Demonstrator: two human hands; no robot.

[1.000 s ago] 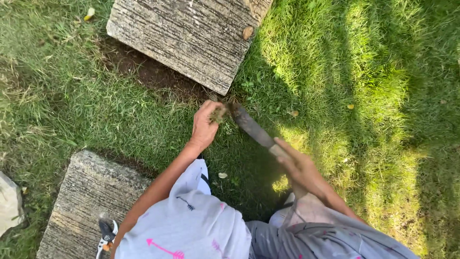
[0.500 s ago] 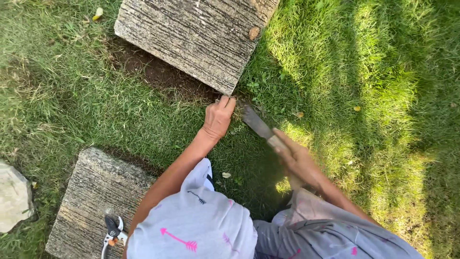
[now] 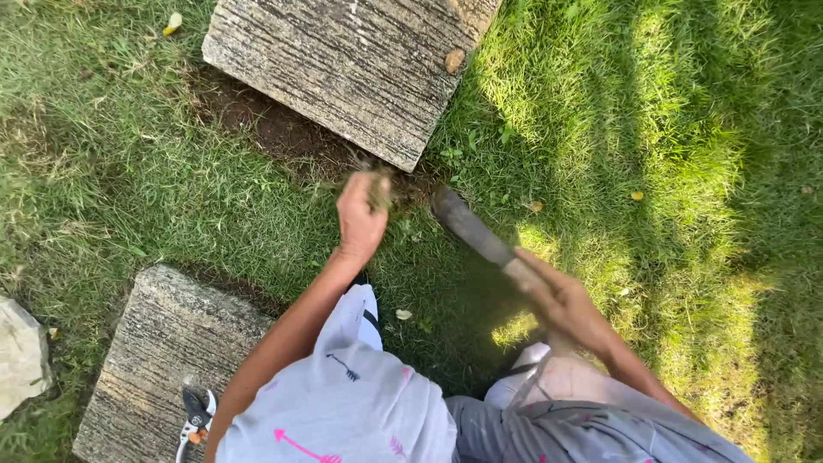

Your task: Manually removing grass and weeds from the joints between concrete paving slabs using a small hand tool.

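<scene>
My left hand (image 3: 360,219) is closed around a tuft of grass (image 3: 379,190) just below the corner of a grey stone slab (image 3: 360,60). My right hand (image 3: 561,300) grips the handle of a long, dark, flat blade (image 3: 470,225). The blade points up and left, its tip on the grass beside the tuft, a little apart from my left hand. My knees in pale grey patterned cloth (image 3: 343,403) fill the bottom of the view.
A strip of bare soil (image 3: 274,129) runs along the upper slab's lower edge. A second stone slab (image 3: 163,343) lies at the lower left with pruning shears (image 3: 197,420) on it. A pale rock (image 3: 19,356) sits at the left edge. Lawn surrounds everything.
My left hand, lying flat against the grass half a second ago, has closed on a tuft. The blade in my right hand has shifted slightly lower and to the right of the slab corner.
</scene>
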